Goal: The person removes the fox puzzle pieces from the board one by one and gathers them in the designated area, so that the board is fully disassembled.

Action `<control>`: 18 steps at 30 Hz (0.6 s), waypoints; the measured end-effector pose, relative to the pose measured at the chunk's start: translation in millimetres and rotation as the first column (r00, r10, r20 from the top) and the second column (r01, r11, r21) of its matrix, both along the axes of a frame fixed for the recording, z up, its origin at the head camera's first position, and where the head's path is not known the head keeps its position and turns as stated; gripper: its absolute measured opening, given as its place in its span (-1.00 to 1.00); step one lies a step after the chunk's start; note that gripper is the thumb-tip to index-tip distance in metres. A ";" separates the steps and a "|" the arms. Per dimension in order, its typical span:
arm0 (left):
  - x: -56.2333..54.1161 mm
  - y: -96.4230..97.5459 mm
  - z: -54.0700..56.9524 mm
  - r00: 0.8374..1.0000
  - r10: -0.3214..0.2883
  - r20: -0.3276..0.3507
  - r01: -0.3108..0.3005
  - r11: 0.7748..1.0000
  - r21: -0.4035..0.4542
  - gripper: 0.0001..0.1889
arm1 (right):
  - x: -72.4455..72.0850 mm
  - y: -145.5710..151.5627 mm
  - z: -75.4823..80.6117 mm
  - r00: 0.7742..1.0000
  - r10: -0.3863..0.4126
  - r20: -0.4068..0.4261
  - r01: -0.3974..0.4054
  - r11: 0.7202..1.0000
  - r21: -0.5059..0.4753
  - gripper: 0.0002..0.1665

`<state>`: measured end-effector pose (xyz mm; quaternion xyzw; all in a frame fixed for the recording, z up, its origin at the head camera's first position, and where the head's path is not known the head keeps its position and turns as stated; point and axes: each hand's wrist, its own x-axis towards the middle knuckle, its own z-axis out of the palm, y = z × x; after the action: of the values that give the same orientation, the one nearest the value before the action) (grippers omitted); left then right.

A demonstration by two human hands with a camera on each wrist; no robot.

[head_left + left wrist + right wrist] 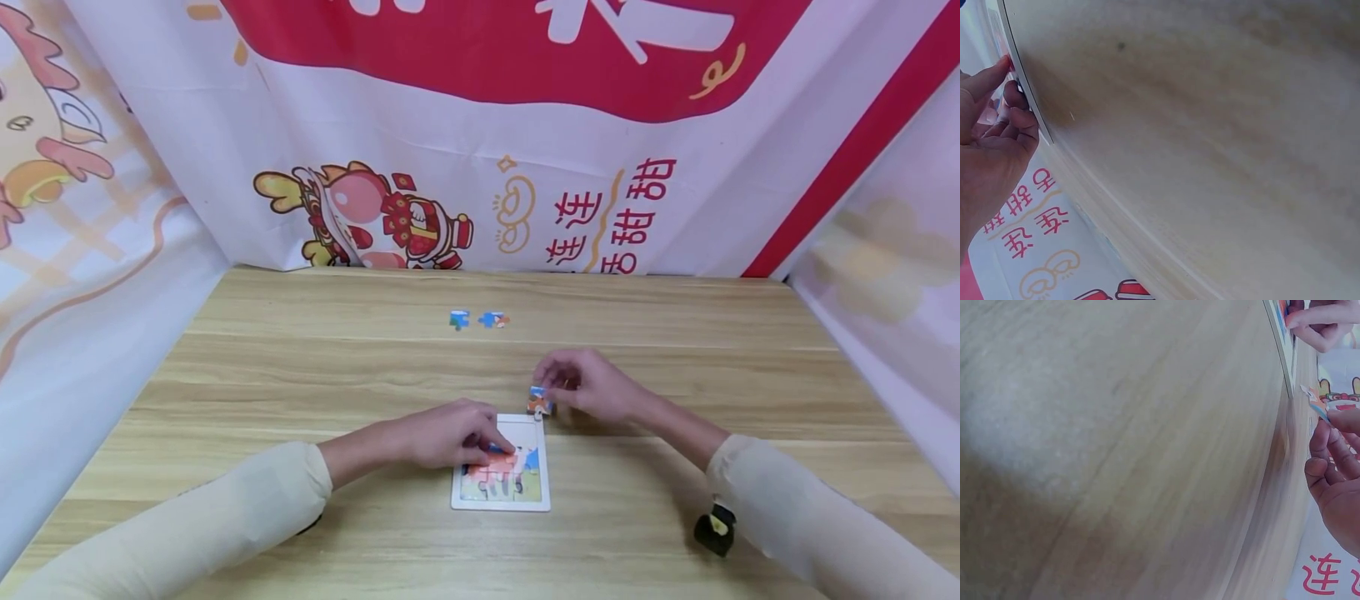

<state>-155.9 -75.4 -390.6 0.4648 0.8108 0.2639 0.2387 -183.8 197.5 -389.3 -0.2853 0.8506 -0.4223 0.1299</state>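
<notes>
My right hand [592, 385] pinches a jigsaw puzzle piece [538, 402] with blue and orange print, just over the far right corner of a white puzzle frame [500, 505]. In the right wrist view that piece [1317, 406] stands edge-on between thumb and fingertips. My left hand [453, 433] reaches over the frame from the left, index finger and thumb touching the assembled pieces [495, 479], which show an orange figure on a pale green ground. The frame's far part shows bare white backing. In the left wrist view, the left hand [997, 125] is beside the frame's edge.
Two loose puzzle pieces, one blue and green [459, 319], one blue and orange [493, 319], lie farther back on the wooden table [337, 358]. A printed cloth [450, 125] hangs behind the table, with more cloth at both sides. A black object [716, 529] is at the right sleeve.
</notes>
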 end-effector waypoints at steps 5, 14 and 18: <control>0.3 -0.5 -0.6 1.000 0.006 0.004 -0.006 1.000 -0.005 -0.68 | -5.4 0.2 -0.1 1.000 -0.024 -0.011 0.024 1.000 -0.015 -0.81; -2.6 -0.9 -2.8 0.999 0.012 0.035 -0.013 1.000 0.018 -0.71 | -12.7 3.1 1.0 0.996 -0.089 -0.030 0.088 0.996 -0.028 -0.85; -3.7 -0.2 -3.6 0.999 0.014 0.042 -0.015 1.000 0.026 -0.73 | -16.6 4.7 1.7 0.993 -0.107 -0.042 0.107 0.994 -0.025 -0.86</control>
<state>-159.6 -75.6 -394.3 0.4562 0.8054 0.2861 0.2477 -200.4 202.2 -387.6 -0.2497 0.8623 -0.4321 0.0856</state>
